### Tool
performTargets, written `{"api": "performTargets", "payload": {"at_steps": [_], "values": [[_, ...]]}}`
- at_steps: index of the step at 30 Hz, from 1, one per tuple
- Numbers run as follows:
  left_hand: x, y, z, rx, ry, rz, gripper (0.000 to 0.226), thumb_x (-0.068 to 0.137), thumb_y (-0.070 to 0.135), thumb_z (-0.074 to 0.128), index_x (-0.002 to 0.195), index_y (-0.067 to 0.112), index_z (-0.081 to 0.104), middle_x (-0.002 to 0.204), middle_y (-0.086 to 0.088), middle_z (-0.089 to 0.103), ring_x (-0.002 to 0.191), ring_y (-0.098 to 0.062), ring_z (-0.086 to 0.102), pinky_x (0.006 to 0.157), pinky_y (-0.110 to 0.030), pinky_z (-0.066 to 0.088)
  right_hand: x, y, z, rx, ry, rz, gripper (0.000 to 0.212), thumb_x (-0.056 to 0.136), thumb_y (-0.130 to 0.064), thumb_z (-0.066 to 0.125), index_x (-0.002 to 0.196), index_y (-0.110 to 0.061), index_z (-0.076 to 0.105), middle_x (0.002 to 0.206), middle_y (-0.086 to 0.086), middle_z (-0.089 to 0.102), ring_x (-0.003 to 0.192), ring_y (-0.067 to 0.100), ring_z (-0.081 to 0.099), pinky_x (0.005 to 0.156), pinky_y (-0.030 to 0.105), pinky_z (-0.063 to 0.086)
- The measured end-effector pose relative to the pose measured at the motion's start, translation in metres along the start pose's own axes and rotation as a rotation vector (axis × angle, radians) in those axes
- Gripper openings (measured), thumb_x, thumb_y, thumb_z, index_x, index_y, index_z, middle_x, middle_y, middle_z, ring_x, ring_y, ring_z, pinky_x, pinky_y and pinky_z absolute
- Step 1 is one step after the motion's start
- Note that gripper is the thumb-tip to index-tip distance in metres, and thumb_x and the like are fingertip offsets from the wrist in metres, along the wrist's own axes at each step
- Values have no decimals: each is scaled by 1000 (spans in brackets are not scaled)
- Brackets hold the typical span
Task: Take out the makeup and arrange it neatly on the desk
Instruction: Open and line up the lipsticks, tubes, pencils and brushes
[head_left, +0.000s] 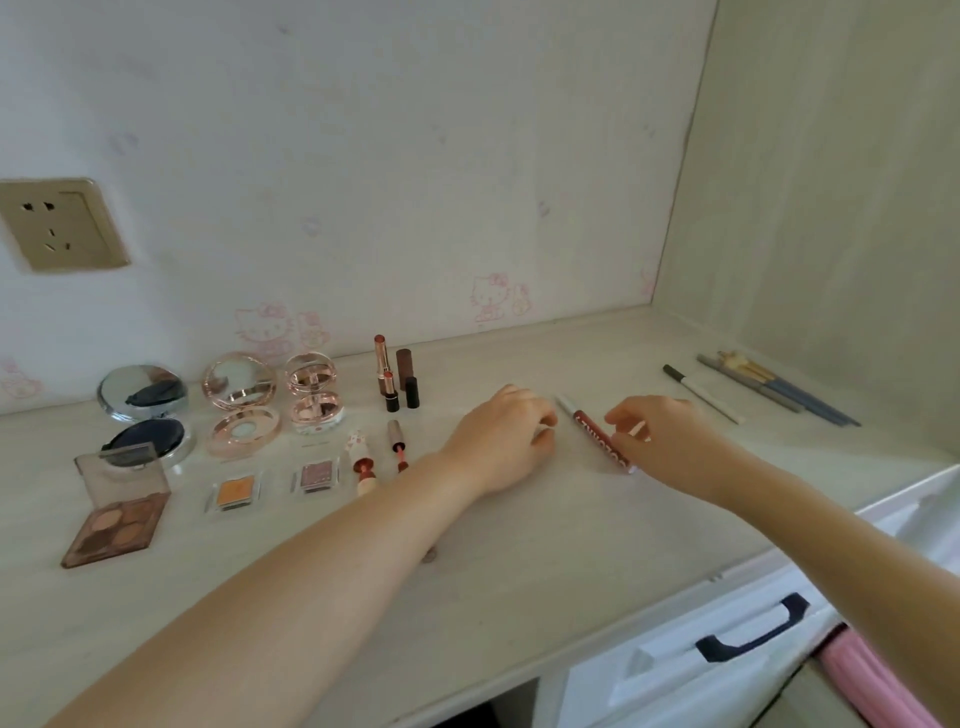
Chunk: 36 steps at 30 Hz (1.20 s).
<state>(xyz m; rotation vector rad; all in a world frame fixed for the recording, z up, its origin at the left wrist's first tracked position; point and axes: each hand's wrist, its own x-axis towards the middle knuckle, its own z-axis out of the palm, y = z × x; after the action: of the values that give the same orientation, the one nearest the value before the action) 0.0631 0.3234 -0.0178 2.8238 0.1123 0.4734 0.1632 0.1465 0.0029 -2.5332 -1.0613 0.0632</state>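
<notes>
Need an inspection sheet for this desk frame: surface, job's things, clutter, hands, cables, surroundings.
Surface: pale wood-grain desk, makeup laid out on it.
Job's things: open compacts, eyeshadow palette and lipsticks at left; red-brown pen at centre; white liner and pencils at right.
Clutter: nothing seen.
Hands: left hand fingers curled beside the pen's tip; right hand touching the pen, grip unclear.
Cables: nothing seen.
Surroundings: wall socket, cartoon-cat wallpaper, white drawer with dark handle.
</notes>
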Motion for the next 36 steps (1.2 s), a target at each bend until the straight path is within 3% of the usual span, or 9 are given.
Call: {"api": "performTargets", "payload": {"at_steps": [8,13,16,23,28,33,36], "values": [[49,-13,12,31,-123,-28,44,98,11,39,141,17,44,147,-3,43,137,-22,33,109,-39,34,25,-1,15,-5,-6,84,39,90,-41,53,124,-20,56,108,-1,64,85,16,60,73,28,49],[63,-15,16,70,-151,29,36,94,6,45,126,16,59,129,-5,58,125,-23,46,101,-41,42,32,-5,19,-61,-8,93,38,87,-37,57,121,-22,57,109,0,62,97,21,59,77,32,51],[63,-15,15,77,-138,41,25,94,11,50,115,15,62,119,-5,60,117,-23,49,94,-40,45,32,-7,20,-83,6,103,28,87,-31,56,113,-21,61,102,-1,62,89,21,58,71,30,50],[55,-13,8,27,-141,52,9,94,20,54,101,17,60,104,-5,61,105,-22,52,87,-39,46,26,-3,19,21,52,99,18,87,-22,55,100,-23,68,97,-1,65,84,21,60,74,36,55],[42,-13,-14,-116,-46,11,5,92,19,60,97,17,61,100,-3,62,94,-20,57,84,-39,48,20,-11,9,172,118,86,14,84,-17,64,90,-27,69,91,-7,68,83,16,59,70,29,48],[22,-11,-49,-356,102,-91,6,87,17,67,93,18,67,92,3,65,80,-7,57,76,-23,45,8,-38,-4,353,196,52,10,82,-15,70,88,-23,71,84,-7,69,78,11,60,55,16,37],[6,-13,-67,-551,209,-169,8,84,14,71,90,18,69,88,-2,67,82,-14,61,77,-22,46,1,-62,-8,468,207,37,10,83,-17,70,92,-18,71,87,-3,71,78,12,62,57,19,42]]}}
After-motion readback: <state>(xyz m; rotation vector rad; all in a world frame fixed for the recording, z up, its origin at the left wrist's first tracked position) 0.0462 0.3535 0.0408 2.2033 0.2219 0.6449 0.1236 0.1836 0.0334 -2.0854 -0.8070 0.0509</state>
